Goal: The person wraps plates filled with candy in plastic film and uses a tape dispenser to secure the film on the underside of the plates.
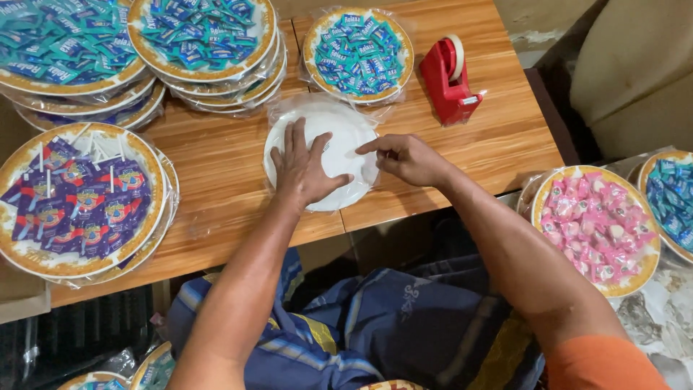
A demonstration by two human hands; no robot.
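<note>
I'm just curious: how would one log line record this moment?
left hand flat on white plate | right hand fingertips at plate edge | red tape dispenser beside

Wooden table: candy plates, tape dispenser.

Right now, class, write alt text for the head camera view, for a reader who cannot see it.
A person's left hand presses flat on an upturned white plate wrapped in clear film, while the right hand pinches the film at its edge. Wrapped plates of blue sweets and a red tape dispenser sit on the wooden table.
</note>
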